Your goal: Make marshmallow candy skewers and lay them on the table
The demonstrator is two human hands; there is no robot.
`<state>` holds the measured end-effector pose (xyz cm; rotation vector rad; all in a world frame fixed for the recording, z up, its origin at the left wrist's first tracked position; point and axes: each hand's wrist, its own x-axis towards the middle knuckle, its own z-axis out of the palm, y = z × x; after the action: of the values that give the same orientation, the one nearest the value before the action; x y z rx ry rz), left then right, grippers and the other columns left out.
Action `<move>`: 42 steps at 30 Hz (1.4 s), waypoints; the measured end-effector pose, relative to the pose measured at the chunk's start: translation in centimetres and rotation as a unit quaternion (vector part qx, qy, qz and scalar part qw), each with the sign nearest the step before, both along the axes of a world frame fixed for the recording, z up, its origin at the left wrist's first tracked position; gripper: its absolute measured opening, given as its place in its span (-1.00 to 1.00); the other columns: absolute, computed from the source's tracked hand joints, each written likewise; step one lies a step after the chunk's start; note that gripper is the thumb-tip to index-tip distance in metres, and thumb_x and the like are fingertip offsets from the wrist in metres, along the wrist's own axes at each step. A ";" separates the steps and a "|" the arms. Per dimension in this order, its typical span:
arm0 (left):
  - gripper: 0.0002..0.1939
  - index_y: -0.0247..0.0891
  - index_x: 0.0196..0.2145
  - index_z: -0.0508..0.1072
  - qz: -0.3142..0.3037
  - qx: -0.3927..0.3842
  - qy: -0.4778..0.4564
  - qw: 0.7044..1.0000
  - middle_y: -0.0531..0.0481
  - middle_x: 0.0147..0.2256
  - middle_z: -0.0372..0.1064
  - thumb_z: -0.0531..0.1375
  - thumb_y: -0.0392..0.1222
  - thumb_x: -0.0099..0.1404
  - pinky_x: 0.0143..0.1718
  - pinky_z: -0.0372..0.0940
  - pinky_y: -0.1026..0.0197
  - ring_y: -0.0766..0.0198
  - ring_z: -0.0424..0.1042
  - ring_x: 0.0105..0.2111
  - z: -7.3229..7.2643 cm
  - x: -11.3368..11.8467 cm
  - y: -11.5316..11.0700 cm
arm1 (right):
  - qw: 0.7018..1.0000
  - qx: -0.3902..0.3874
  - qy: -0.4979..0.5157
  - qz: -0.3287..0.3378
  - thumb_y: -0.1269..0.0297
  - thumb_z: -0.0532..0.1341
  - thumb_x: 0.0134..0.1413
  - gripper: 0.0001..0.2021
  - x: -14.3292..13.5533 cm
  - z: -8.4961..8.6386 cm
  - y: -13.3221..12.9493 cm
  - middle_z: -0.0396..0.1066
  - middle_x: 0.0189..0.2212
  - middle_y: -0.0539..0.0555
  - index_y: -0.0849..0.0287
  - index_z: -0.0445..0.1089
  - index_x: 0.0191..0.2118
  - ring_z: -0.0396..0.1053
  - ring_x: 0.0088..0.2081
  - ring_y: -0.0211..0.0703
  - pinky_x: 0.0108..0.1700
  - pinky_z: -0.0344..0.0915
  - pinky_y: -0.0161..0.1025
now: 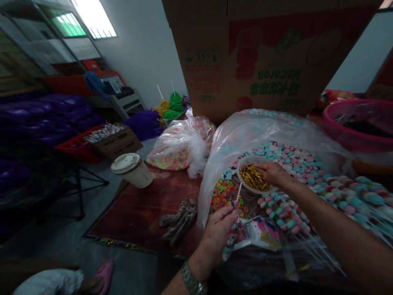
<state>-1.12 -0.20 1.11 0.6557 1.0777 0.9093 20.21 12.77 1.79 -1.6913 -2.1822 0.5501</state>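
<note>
My left hand [219, 229], with a watch on the wrist, is closed around a wrapped candy stick [238, 192] whose white end points up. My right hand [272, 174] reaches into a clear bowl [240, 164] of gold twist ties [253, 177]; its fingertips are pinched at the ties, and what they grip is too small to tell. Under the bowl, pink, blue and white candies [302, 157] fill an open plastic bag. Colourful ring candies [225, 192] lie left of the bowl. Beside my left hand is a printed wrapper [265, 233].
Skewered candies [285, 213] lie at the right. Grey gloves [179, 219] and a lidded cup [132, 170] are on the table's left part. Behind stand a tied candy bag [184, 143], a large carton [260, 61] and a pink basin [359, 141]. A person's pink shoe [106, 276] shows lower left.
</note>
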 end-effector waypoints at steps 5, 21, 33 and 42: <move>-0.75 -0.33 -0.58 0.38 -0.018 0.039 -0.055 0.998 0.05 -0.54 0.27 0.31 -0.10 -0.02 -0.51 0.18 0.35 0.40 0.24 -0.56 0.3 0.3 -0.6 | 0.994 0.025 0.086 0.065 0.39 0.02 0.11 -0.66 -2.0 1.1 -8.1 0.49 -0.27 0.07 0.13 0.42 -0.05 0.43 -0.23 -0.09 -0.19 0.35 -0.21; -0.71 -0.31 -0.45 0.43 -0.034 -0.003 -0.038 0.999 0.05 -0.56 0.30 0.32 -0.05 -0.07 -0.56 0.17 0.32 0.35 0.30 -0.59 0.0 2.7 -2.2 | 0.916 -0.007 0.370 -0.152 0.16 0.14 0.07 -0.79 -1.6 -2.3 -18.6 0.35 -0.57 -0.02 0.17 0.42 -0.40 0.30 -0.51 -0.21 -0.46 0.27 -0.33; -0.79 -0.30 -0.40 0.46 -0.179 0.178 0.087 0.964 0.01 -0.44 0.34 0.10 -0.13 0.18 -0.34 0.18 0.31 0.28 0.27 -0.41 -0.7 2.3 -2.8 | 0.947 -0.009 0.322 -0.010 0.36 0.02 0.14 -0.50 -5.0 -1.4 -17.3 0.46 -0.21 0.08 0.13 0.11 0.22 0.39 -0.14 -0.12 -0.09 0.33 -0.18; -0.66 -0.31 -0.54 0.40 -0.157 0.099 0.003 0.983 0.05 -0.56 0.24 0.23 0.06 0.10 -0.49 0.10 0.34 0.37 0.18 -0.55 -1.3 1.7 -2.7 | 0.921 0.004 0.362 -0.146 0.28 0.15 0.07 -0.29 -5.5 -2.5 -18.2 0.22 -0.65 -0.15 0.26 -0.18 0.28 0.20 -0.59 -0.25 -0.47 0.22 -0.34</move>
<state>0.53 -2.89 -0.17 0.9645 0.8647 0.7445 14.73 -5.40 -0.72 -1.4467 -1.3784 0.9001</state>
